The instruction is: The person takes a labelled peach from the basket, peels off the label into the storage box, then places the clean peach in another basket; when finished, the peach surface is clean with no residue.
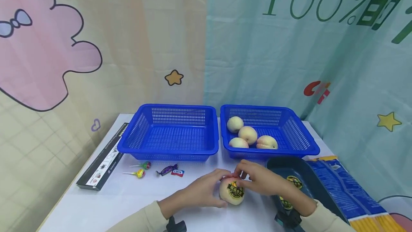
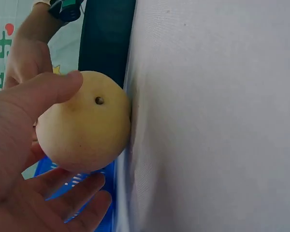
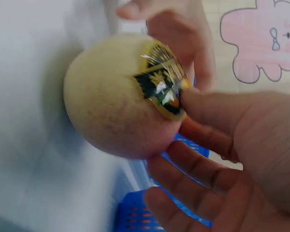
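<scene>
A pale peach [image 1: 225, 193] with a pink blush sits on the white table between both hands. On its side is a black-and-gold label sticker [image 1: 235, 190], which in the right wrist view has a raised, glossy edge near the thumb. My left hand [image 1: 202, 190] holds the peach from the left, with its thumb [image 2: 63, 89] on the skin near the stem hollow. From the right, my right hand [image 1: 259, 179] has its thumb [image 3: 208, 108] against the sticker's edge and its fingers curled behind the fruit.
Behind stand two blue baskets, the left one [image 1: 167, 156] bare and the right one [image 1: 273, 154] with several peaches. A dark tray [image 1: 309, 178] with similar stickers lies right, beside a blue packet [image 1: 344, 185]. Lollipops [image 1: 140, 173], wrapped candies [image 1: 168, 169] and a long box [image 1: 104, 160] lie left.
</scene>
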Motion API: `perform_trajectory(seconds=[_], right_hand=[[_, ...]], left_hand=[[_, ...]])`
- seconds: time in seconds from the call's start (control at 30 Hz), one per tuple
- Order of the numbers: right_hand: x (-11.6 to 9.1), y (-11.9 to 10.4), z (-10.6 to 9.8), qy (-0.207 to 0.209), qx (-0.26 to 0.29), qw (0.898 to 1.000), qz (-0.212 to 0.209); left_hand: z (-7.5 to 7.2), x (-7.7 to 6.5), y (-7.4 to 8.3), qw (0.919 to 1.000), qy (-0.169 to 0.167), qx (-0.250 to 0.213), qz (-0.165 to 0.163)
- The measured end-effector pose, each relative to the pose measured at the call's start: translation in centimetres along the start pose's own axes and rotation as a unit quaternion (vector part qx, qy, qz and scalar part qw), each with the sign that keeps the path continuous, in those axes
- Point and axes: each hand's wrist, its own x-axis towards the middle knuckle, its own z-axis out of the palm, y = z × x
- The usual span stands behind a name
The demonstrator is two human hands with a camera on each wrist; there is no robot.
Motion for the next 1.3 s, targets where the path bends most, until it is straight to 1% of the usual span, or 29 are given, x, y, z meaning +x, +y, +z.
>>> perform_trajectory(seconds=[0.07,0.17,0.27,0.4,0.53,0.67,0.77,0.87,0.93,1.03,1.1,1.2,1.23,1.3], right_hand=[[0.2,0.1,0.2,0.021,0.007,1.000,0.006],[0.4,0.3,0.3,0.041,0.036,0.998,0.032],[0.4,0.4,0.4,0.045,0.075,0.994,0.067],[0.3,0.6,0.7,0.047,0.123,0.986,0.105],[0.1,0.5,1.0,0.047,0.134,0.983,0.120],[-0.1,-0.2,0.5,0.040,0.110,0.988,0.102],[-0.7,-1.2,-0.9,0.028,0.104,0.990,0.086],[-2.2,-1.9,-3.3,0.010,0.123,0.989,0.079],[-3.7,-1.7,-5.2,0.002,0.132,0.988,0.075],[-6.6,-0.2,-7.9,0.000,0.135,0.988,0.076],[-8.5,1.4,-9.1,0.001,0.135,0.987,0.089],[-10.7,3.9,-9.5,-0.007,0.148,0.981,0.123],[-11.3,4.7,-9.3,-0.014,0.155,0.979,0.130],[-12.0,6.0,-8.6,-0.035,0.177,0.975,0.132]], left_hand=[[0.4,0.6,-0.3,0.9990,0.002,-0.042,-0.013],[0.7,1.3,-0.8,0.9918,0.008,-0.122,-0.039],[0.9,1.6,-1.2,0.9852,0.009,-0.163,-0.052],[1.3,1.5,-1.4,0.9848,0.017,-0.161,-0.063],[1.6,1.3,-1.5,0.9835,0.018,-0.165,-0.072],[1.6,1.4,-1.6,0.9841,0.019,-0.161,-0.074],[1.5,1.5,-1.8,0.9831,0.019,-0.164,-0.080],[1.4,1.5,-1.8,0.9809,0.017,-0.170,-0.092],[1.4,1.5,-1.7,0.9796,0.014,-0.174,-0.100],[1.6,1.6,-1.5,0.9789,0.013,-0.175,-0.105],[1.7,1.7,-1.5,0.9794,0.013,-0.173,-0.103],[1.8,1.7,-1.6,0.9792,0.013,-0.176,-0.101],[1.7,1.6,-1.7,0.9788,0.015,-0.179,-0.099],[1.7,1.5,-1.8,0.9776,0.018,-0.184,-0.101]])
